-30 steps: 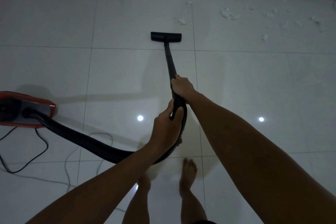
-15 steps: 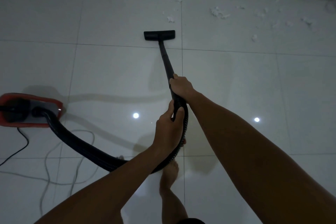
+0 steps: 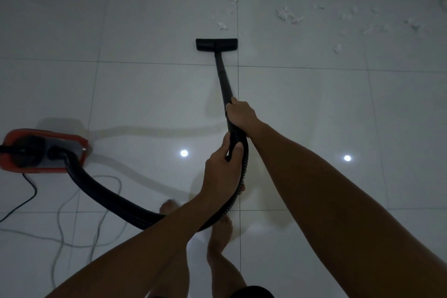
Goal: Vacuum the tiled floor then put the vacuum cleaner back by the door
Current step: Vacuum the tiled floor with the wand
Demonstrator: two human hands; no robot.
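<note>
Fingers of both hands curl round the black wand (image 3: 223,80), right hand (image 3: 240,113) higher, left hand (image 3: 221,169) lower, its floor head (image 3: 216,44) flat on the tiled floor (image 3: 145,19) near white scraps (image 3: 290,17).

Home rm: glossy white tiled floor (image 3: 145,94), red canister vacuum (image 3: 43,152), bare feet (image 3: 220,227).

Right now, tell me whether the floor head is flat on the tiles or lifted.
Flat: the floor head sits level on the tiled floor, no gap showing beneath.
</note>
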